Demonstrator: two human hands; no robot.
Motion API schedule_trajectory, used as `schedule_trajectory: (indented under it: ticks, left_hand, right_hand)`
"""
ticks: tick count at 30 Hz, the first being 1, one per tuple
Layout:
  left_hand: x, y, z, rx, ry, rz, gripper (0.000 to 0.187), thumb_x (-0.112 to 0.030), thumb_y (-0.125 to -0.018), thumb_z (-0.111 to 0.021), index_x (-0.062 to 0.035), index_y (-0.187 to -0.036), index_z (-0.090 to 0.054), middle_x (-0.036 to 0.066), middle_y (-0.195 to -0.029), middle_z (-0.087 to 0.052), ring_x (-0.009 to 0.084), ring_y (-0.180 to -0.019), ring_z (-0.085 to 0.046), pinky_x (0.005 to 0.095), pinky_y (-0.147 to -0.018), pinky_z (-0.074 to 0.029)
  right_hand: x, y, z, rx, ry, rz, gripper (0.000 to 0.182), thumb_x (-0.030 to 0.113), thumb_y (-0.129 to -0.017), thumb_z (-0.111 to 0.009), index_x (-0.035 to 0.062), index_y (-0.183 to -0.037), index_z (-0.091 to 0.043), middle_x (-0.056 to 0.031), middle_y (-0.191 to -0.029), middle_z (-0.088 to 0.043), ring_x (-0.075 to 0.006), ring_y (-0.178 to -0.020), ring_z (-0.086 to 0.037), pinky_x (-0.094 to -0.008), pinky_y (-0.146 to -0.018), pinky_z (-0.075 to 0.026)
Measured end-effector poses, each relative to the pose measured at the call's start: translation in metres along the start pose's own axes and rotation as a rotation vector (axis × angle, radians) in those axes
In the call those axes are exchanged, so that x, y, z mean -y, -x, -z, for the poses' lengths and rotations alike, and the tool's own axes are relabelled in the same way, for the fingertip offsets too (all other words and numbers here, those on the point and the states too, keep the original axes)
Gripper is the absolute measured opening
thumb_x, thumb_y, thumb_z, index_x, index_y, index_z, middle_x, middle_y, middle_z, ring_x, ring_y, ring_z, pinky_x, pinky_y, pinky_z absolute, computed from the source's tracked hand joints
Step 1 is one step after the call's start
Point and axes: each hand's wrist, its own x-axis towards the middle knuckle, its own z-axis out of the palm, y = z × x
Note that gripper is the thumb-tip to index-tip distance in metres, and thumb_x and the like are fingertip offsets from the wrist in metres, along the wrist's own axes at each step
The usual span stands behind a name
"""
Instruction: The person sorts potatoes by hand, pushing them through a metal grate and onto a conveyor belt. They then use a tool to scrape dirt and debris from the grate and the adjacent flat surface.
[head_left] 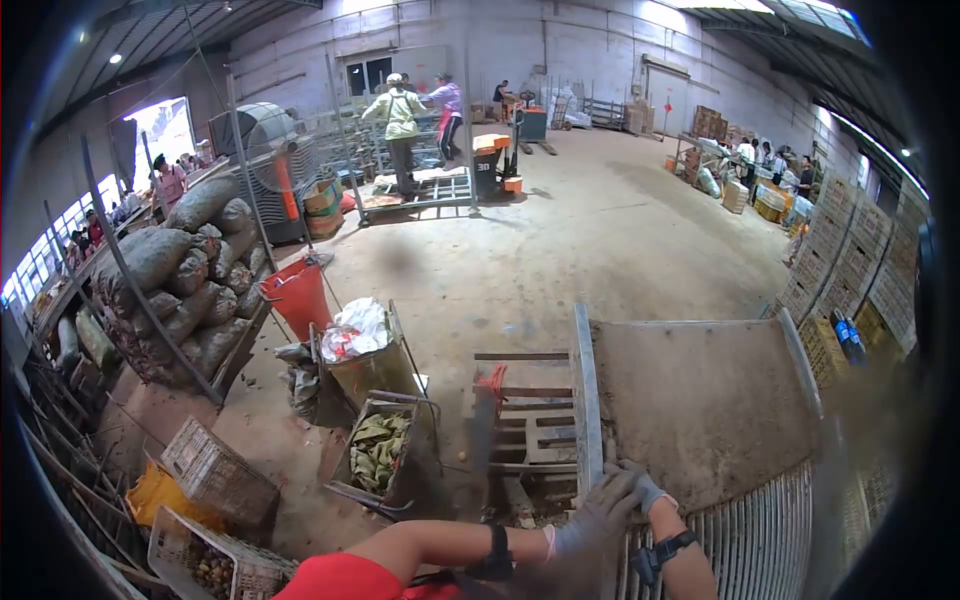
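Observation:
My left hand (597,513), in a grey work glove, reaches in from the left and lies over the fingers of my right hand (650,488). Its fingers look stretched out, with no object visible in them. The right hand is gloved too, and its fingers are partly hidden beneath the left. Both hands meet at the metal side rail (587,395) of a machine with a worn brown belt or bed (710,400). Below the hands runs a row of metal rollers or bars (740,545). Dark bands circle both wrists.
Left stand a bin of green leaves (378,450), a bin with white plastic (357,330), a red bucket (300,298) and crates (218,470). A slatted wooden frame (535,420) adjoins the machine. Stuffed sacks (150,255) pile far left; crates (840,235) stack right. Two people stand on a metal frame ahead.

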Motion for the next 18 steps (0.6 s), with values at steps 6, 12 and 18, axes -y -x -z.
schedule_trajectory:
  ticks: [6, 12, 18]
  left_hand:
    - [-0.006, -0.016, 0.027, 0.228, 0.022, 0.09, 0.055, -0.003, -0.075, -0.059, 0.0008, -0.128, -0.048, 0.026, -0.134, -0.045, 0.0439, -0.125, -0.044, 0.0496, -0.108, -0.034]
    - [-0.005, -0.014, 0.047, 0.525, -0.016, 0.082, 0.066, -0.022, -0.09, -0.063, 0.0045, -0.143, -0.033, 0.029, -0.143, -0.037, 0.0434, -0.135, -0.033, 0.0554, -0.113, -0.02]
    - [-0.062, -0.064, 0.039, 0.989, -0.288, -0.247, 0.092, -0.025, -0.081, -0.071, -0.0006, -0.151, -0.016, 0.033, -0.149, -0.024, 0.0476, -0.139, -0.025, 0.0542, -0.113, -0.022]
  right_hand:
    - [0.001, 0.084, -0.043, -0.289, -0.429, 0.049, 0.031, 0.032, -0.095, -0.054, 0.0101, -0.116, -0.062, -0.0057, -0.108, -0.061, -0.0141, -0.088, -0.057, -0.0295, -0.078, -0.05]
    - [-0.015, 0.277, -0.083, -0.525, -0.483, -0.042, 0.051, 0.043, -0.093, -0.059, 0.003, -0.124, -0.055, -0.0016, -0.083, -0.057, -0.0105, -0.075, -0.055, -0.0278, -0.068, -0.049]
    - [-0.097, 0.459, -0.177, -0.944, -0.626, -0.132, 0.067, 0.016, -0.085, -0.055, 0.0136, -0.15, -0.037, -0.0057, -0.099, -0.057, -0.0112, -0.076, -0.052, -0.0266, -0.069, -0.049]
